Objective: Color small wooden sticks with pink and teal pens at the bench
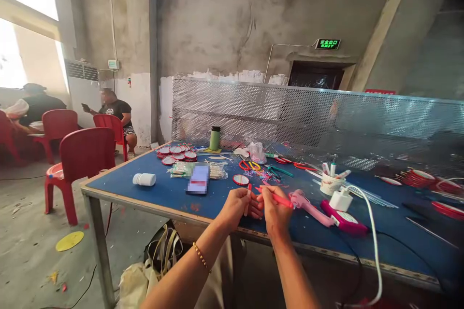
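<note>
My left hand (235, 205) is closed around a small flat stick (248, 199), pale with a reddish upper end, held nearly upright above the table's front edge. In my right hand (275, 215) is a slim red pen (281, 199), its tip pointing left towards the stick. Whether the tip touches the stick, I cannot tell. Just beyond my hands lies a round red-rimmed disc (240, 180) with a white face. A pink handheld device (312, 211) rests to the right of my right hand.
On the blue table (126, 198) are a white bottle (144, 179), a phone (197, 179), bagged sticks (217, 170), stacked red-rimmed discs (176, 153), scissors (254, 166) and a green flask (215, 139). A cup of pens (330, 183) and a magenta power strip (342, 219) stand right. Perforated metal panel (232, 111) behind.
</note>
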`<state>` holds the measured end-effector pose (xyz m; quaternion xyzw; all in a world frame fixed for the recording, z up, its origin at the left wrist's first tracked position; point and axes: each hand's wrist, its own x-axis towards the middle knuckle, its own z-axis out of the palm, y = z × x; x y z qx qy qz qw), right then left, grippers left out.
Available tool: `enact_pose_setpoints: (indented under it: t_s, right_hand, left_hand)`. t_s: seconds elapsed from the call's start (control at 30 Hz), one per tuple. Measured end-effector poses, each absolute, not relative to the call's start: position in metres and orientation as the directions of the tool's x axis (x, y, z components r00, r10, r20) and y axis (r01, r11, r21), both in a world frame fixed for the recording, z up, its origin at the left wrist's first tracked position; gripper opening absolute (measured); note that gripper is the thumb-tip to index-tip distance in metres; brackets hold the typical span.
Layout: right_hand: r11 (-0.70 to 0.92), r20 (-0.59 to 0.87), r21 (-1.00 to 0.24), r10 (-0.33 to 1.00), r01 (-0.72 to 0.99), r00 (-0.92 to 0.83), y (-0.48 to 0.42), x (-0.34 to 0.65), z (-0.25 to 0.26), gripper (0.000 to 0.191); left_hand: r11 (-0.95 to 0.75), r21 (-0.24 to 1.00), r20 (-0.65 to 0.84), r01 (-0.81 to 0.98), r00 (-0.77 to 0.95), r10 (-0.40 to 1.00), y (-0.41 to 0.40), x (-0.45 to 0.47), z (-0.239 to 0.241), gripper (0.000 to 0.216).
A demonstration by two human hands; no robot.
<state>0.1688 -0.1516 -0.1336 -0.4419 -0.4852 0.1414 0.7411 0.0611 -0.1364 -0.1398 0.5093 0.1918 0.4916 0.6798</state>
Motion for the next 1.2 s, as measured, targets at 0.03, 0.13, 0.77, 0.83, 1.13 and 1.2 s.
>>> enact_pose_setpoints:
  t_s: [0.03, 0.13, 0.77, 0.83, 1.13, 1.2]
  right_hand:
    - [0.564, 0.591, -0.794, 0.629, 0.227, 0.504, -0.151, 0.169, -0.134, 0.022]
    - [0.558, 0.589, -0.793, 0.605, 0.244, 0.536, -0.148, 0.172, -0.135, 0.018]
    - [0.602, 0.55, -0.789, 0.605, 0.12, 0.576, -0.16, 0.17, -0.129, 0.043]
    - [0.61, 0.555, -0.784, 0.606, 0.115, 0.57, -0.162, 0.169, -0.128, 0.045]
    - [0.601, 0.537, -0.792, 0.604, 0.106, 0.589, -0.159, 0.17, -0.129, 0.044]
    - [0.606, 0.536, -0.79, 0.603, 0.098, 0.591, -0.158, 0.17, -0.13, 0.042]
  left_hand:
    - [-0.003, 0.884, 0.235, -0.467, 0.44, 0.867, -0.136, 0.061, -0.14, 0.043]
    - [-0.009, 0.894, 0.226, -0.449, 0.434, 0.872, -0.136, 0.062, -0.14, 0.042]
    - [-0.019, 0.91, 0.213, -0.415, 0.427, 0.879, -0.138, 0.063, -0.143, 0.04]
    - [-0.023, 0.907, 0.222, -0.421, 0.431, 0.875, -0.138, 0.063, -0.144, 0.041]
    - [-0.019, 0.907, 0.217, -0.421, 0.43, 0.876, -0.14, 0.062, -0.141, 0.045]
    - [-0.021, 0.908, 0.22, -0.419, 0.434, 0.874, -0.141, 0.062, -0.141, 0.044]
